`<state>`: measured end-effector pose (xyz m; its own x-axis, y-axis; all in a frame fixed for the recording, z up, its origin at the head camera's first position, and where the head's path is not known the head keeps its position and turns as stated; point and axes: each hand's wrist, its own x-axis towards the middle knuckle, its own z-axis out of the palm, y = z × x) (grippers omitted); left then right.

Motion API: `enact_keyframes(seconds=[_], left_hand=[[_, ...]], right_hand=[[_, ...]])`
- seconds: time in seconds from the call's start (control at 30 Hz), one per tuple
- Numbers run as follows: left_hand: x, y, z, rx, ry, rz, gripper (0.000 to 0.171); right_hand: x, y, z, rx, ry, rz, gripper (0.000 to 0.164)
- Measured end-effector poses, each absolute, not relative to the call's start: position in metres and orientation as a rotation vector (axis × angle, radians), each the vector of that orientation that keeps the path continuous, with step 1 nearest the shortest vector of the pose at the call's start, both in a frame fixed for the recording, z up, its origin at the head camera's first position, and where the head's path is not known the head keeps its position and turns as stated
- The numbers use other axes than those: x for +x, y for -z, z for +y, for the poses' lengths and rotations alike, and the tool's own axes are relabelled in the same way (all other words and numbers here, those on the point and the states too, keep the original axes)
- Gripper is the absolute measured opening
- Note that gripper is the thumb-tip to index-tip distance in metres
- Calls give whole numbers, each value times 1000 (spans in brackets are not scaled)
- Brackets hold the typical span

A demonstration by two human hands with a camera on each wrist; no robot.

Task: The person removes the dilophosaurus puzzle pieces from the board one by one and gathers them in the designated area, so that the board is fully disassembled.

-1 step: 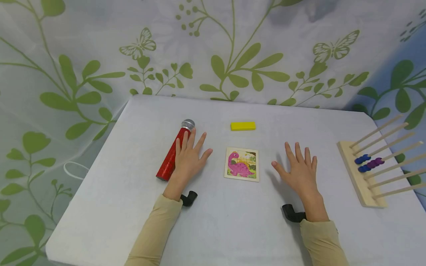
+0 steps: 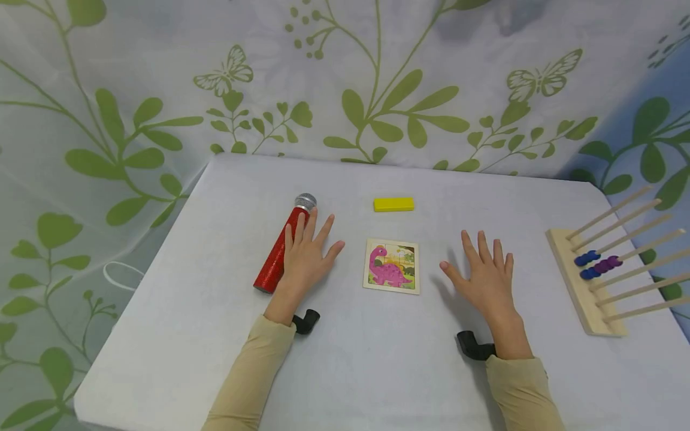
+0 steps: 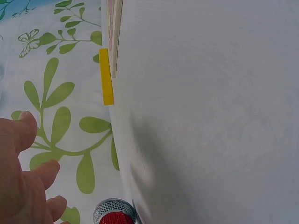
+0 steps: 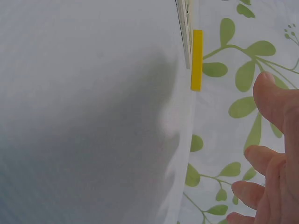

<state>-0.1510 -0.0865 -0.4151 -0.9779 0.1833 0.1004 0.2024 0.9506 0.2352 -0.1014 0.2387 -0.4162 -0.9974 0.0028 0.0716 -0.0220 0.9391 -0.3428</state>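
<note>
My left hand (image 2: 306, 257) is spread with straight fingers, overlapping a red glittery microphone (image 2: 274, 260) in the head view. The microphone's silver mesh head points to the back, and the hand hides part of its body. To the right, my right hand (image 2: 487, 278) is also spread, holding nothing, its shadow falling on the cloth beside it. Between the hands lies a square puzzle (image 2: 392, 267) with a pink dinosaur picture. A yellow block (image 2: 393, 205) lies behind the puzzle. In the left wrist view the mesh head (image 3: 114, 207) shows below the fingertips (image 3: 57, 205).
At the right edge of the white table (image 2: 377, 371) stands a wooden bead rack (image 2: 584, 299) with several upright pegs and some blue and purple beads. A leaf-patterned curtain (image 2: 302, 90) hangs behind and at the sides. Each wrist carries a black camera mount (image 2: 474, 347).
</note>
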Motion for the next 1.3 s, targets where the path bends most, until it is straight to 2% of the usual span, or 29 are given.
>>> enact_keyframes(seconds=[0.5,0.73,0.87,1.07,1.3], left_hand=[[-156,406,-65,-474,373,-3159,71],[-171,404,-45,-769,600,-3332,86],[-176,410,-40,-837,609,-3397,95],[-176,415,-39,-828,592,-3443,94],[-175,417,-40,-801,577,-3447,95]], right_hand=[[-116,404,225,182,-601,-3073,81],[-146,388,195,506,-794,-3178,60],[-163,390,175,633,-941,-3242,46],[-183,402,157,747,-915,-3285,38],[-183,408,147,692,-861,-3293,35]])
